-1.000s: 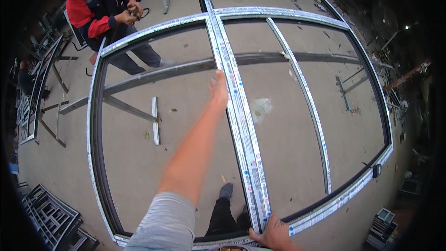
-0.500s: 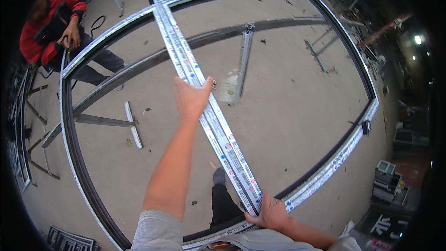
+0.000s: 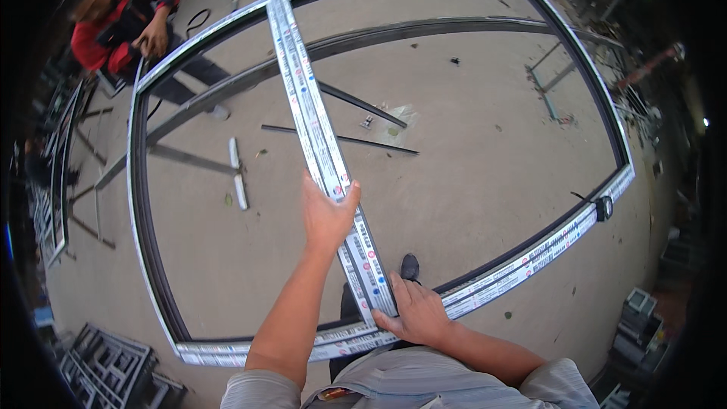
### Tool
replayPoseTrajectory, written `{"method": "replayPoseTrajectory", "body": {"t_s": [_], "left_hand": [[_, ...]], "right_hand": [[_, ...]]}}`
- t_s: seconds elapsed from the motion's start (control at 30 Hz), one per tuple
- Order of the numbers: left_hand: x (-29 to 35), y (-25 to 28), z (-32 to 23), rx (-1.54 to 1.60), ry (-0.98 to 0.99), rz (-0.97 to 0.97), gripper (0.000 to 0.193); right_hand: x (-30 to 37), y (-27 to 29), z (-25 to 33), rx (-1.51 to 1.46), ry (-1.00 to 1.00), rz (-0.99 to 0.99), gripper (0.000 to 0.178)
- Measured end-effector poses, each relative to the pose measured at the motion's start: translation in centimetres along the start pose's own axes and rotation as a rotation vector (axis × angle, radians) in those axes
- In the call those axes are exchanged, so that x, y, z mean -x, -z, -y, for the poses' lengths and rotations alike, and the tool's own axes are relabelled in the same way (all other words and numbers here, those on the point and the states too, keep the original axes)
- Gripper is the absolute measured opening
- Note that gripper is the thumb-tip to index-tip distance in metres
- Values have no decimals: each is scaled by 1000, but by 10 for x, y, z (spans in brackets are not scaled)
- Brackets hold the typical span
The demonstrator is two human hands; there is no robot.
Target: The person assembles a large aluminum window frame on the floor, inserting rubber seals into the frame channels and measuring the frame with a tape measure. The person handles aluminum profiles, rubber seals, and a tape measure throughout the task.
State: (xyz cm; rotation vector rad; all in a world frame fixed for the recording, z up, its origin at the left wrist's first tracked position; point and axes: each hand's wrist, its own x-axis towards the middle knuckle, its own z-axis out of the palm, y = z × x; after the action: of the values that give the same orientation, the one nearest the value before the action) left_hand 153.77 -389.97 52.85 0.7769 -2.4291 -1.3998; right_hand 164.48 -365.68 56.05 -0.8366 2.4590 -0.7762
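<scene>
A long aluminium profile bar [image 3: 309, 102], covered in printed protective film, runs from the far side of a large rectangular metal frame [image 3: 522, 273] to its near side. My left hand [image 3: 331, 212] is closed round the bar below its middle, thumb on the right side. My right hand [image 3: 416, 310] grips the bar's near end, where it meets the near rail of the frame; its thumb lies on the left and its fingers on the right. Whether the bar's end sits on the rail or against it is partly hidden by that hand.
A support beam [image 3: 424, 29] passes under the frame. A black tape measure [image 3: 603, 208] sits on the right rail corner. Two thin dark strips [image 3: 379, 145] show beyond the bar. A person in red [image 3: 129, 26] is at the far left. Metal pieces [image 3: 113, 367] lie lower left.
The bar's near end has shifted left along the near rail, with both hands on it. My view has moved too. The pale strip beyond the bar is gone from sight; two dark strips show there.
</scene>
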Motion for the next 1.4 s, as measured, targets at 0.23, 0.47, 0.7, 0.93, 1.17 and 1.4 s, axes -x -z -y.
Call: {"method": "replayPoseTrajectory", "body": {"t_s": [0.23, 0.47, 0.7, 0.93, 1.17, 1.4], "left_hand": [[143, 28, 12, -75, 176, 141, 77], [279, 61, 21, -428, 18, -38, 55], [334, 64, 36, -305, -1, -327, 46], [424, 68, 97, -127, 125, -710, 43], [513, 21, 227, 308, 681, -767, 44], [532, -74, 342, 576, 942, -847, 46]], "right_hand": [[16, 10, -35, 46, 237, -7, 70], [21, 4, -37, 57, 284, -8, 58], [25, -8, -43, 90, 308, -58, 53], [61, -23, 9, 72, 975, -172, 45], [110, -151, 51, -22, 1005, 422, 23], [54, -317, -51, 215, 589, 625, 19]]}}
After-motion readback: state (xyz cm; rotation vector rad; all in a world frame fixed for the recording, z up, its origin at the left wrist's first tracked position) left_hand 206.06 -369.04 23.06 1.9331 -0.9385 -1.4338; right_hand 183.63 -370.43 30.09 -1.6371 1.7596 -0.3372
